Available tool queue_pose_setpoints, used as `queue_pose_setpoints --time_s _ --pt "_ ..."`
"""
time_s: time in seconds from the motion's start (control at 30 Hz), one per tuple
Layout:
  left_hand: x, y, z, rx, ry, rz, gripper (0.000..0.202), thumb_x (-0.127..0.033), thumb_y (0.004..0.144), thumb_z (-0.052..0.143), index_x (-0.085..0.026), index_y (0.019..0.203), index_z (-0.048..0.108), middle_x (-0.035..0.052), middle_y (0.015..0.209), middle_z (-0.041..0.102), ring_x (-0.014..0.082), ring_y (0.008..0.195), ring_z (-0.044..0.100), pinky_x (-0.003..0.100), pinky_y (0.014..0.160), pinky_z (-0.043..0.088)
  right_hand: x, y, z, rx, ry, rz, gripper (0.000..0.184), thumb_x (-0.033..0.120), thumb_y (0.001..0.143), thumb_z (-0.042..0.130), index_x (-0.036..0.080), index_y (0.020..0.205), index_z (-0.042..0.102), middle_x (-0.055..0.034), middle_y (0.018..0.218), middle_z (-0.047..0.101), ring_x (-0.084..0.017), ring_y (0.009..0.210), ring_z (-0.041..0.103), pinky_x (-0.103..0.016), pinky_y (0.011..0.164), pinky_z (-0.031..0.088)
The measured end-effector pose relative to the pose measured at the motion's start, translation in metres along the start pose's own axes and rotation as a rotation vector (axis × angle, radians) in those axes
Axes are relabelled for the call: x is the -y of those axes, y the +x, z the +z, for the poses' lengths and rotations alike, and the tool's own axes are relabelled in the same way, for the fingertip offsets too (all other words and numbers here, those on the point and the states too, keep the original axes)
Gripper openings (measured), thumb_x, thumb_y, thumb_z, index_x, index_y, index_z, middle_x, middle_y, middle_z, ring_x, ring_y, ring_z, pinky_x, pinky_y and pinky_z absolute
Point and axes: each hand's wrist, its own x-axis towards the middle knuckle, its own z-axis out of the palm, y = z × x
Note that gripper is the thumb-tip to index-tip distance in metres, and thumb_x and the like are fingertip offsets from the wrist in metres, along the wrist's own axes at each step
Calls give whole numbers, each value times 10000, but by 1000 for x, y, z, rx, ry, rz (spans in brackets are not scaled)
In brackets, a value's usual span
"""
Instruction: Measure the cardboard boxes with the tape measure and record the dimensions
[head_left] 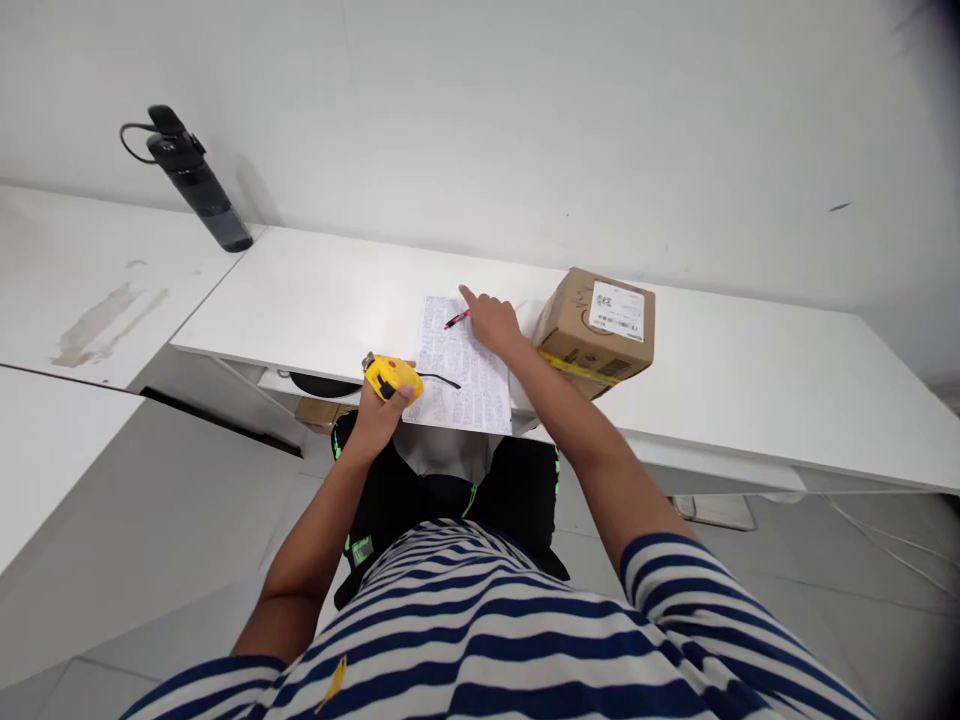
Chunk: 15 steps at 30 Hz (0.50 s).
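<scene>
In my left hand [379,415] is a yellow tape measure [396,376], gripped near the front edge of the white table. Its black strap [442,380] trails over the lower part of a sheet of printed paper [469,385]. At the sheet's upper right, my right hand [491,320] has its index finger stretched out and the other fingers curled in. A red and black pen [457,319] sticks out to the left from those curled fingers; its other end is hidden. Just right of that hand stands a taped cardboard box [596,330] with a white label.
A dark water bottle [199,180] stands at the back left, by the seam between two tables. The white table [750,370] runs along the wall. Below it are a small brown box [322,412] and cables [885,535] on the floor.
</scene>
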Motion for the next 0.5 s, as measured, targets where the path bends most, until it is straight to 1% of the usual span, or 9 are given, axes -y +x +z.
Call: queue_pose_setpoints --time_s 0.13,0.17,0.23,0.3,0.33,0.4,0.43,0.47,0.5 --pt "-9 -6 -1 45 98 21 646 -654 715 761 -193 1137 596 134 1198 673 235 1001 653 376 918 517 -36 44 -10 76 -44 64 303 171 980 479 116 1246 613 -232 1184 684 -304 999 650 -409 883 441" --pt "-10 -5 -1 74 124 26 632 -631 714 769 -194 1138 599 125 1175 669 230 980 650 370 900 517 -41 47 -13 55 -33 74 272 202 995 466 122 1206 618 -210 1112 708 -293 958 654 -394 862 442" --pt "-13 7 2 190 166 34 610 -589 715 786 -194 1144 606 109 1133 663 220 945 642 355 860 515 -50 40 -17 -18 -18 124 345 272 1053 326 138 1285 543 -171 1043 726 -273 915 656 -370 827 448" --pt "-16 31 13 357 167 26 587 -580 729 778 -188 1133 611 105 1115 666 219 938 640 347 835 512 -58 20 -18 -207 106 195 434 337 1077 168 164 1374 433 -145 1081 719 -245 911 659 -341 800 466" --pt "-16 47 23 458 154 -1 576 -594 740 762 -183 1114 613 109 1108 673 224 940 645 347 826 511 -61 6 -17 -327 201 206 446 386 1076 156 177 1372 417 -133 1102 713 -231 922 660 -329 801 478" --pt "-15 83 54 667 134 -97 556 -633 760 719 -173 1054 616 114 1060 696 238 931 660 350 806 511 -68 -26 -12 -542 382 171 434 508 1045 281 197 1269 485 -110 1088 706 -216 942 657 -316 832 498" --pt "-13 100 73 794 141 -169 549 -647 769 699 -168 1024 620 112 1016 707 242 914 666 349 790 511 -72 -41 -10 -595 423 143 428 550 1012 361 201 1192 531 -102 1057 706 -218 942 656 -321 852 503" --pt "-10 114 92 861 166 -198 532 -642 758 704 -168 986 625 96 960 706 233 875 663 338 764 503 -75 -54 -7 -611 427 123 422 569 985 411 203 1128 565 -98 1036 706 -223 941 655 -329 868 507" --pt "-8 125 111 865 221 -202 509 -617 724 744 -172 944 629 71 895 694 218 825 651 321 729 489 -79 -64 -5 -610 415 119 414 569 970 431 203 1077 591 -98 1024 708 -229 942 656 -340 879 508"
